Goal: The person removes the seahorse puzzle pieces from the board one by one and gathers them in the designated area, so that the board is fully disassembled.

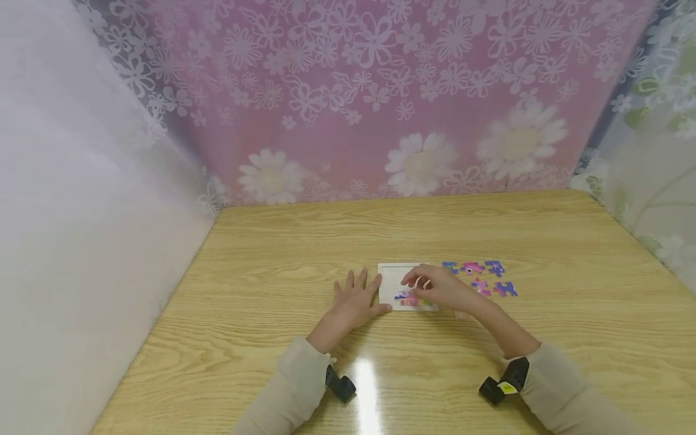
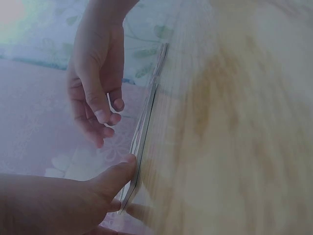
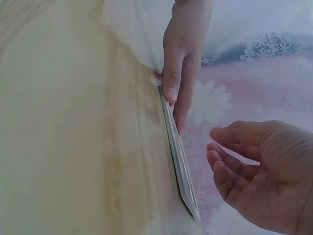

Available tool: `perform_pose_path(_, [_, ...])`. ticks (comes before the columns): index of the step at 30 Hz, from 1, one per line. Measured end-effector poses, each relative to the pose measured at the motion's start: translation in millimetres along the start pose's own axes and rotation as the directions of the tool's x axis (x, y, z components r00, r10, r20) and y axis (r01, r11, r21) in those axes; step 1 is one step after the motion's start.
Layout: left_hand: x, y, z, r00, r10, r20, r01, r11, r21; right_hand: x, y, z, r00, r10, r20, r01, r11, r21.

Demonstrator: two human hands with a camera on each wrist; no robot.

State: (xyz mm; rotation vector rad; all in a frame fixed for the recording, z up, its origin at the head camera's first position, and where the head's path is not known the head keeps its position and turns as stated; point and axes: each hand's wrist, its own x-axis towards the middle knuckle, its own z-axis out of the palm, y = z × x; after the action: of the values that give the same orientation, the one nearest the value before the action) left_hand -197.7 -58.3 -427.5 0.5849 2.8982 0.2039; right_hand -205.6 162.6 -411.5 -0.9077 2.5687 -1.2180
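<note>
A white puzzle frame (image 1: 388, 284) lies flat on the table. Along its lower part sit joined puzzle pieces (image 1: 406, 298) in pink and purple. My left hand (image 1: 352, 304) is spread on the table at the frame's left side, thumb and index finger touching its edge. Above the frame hovers my right hand (image 1: 443, 287), its fingers loosely bent and, in the right wrist view, nothing between thumb and fingertips (image 3: 217, 132). It hides the frame's right part in the head view. From the side, the frame (image 2: 142, 142) shows only as a thin slab.
Right of the frame lie several loose puzzle pieces, among them a pink one (image 1: 472, 267), a purple one (image 1: 495, 267) and a blue-purple one (image 1: 505, 289). An orange-pink piece (image 1: 462, 315) shows below the right wrist. Behind the wooden table (image 1: 304, 235) hangs a flowered pink curtain (image 1: 348, 133).
</note>
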Motion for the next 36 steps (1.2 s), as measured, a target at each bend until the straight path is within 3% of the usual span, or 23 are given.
perform_pose_path(6, [1.6,0.3,1.8,1.000,-0.005,0.007,0.005,1.000,0.008,-0.5,7,2,1.000,-0.005,-0.004,0.005,1.000,0.002])
perform_pose_path(16, [0.1,0.0,3.6,1.000,0.006,0.001,-0.006,1.000,0.011,-2.2,14,8,0.998,0.061,0.015,-0.061,0.998,0.011])
perform_pose_path(27, [-0.1,0.1,0.2,1.000,0.007,-0.002,-0.007,1.000,0.008,-1.1,17,9,0.999,-0.018,0.043,0.020,0.999,-0.041])
perform_pose_path(36, [0.8,-0.1,0.2,1.000,0.014,-0.013,-0.014,0.999,0.032,-0.5,17,9,0.998,-0.024,0.055,0.029,0.994,-0.106])
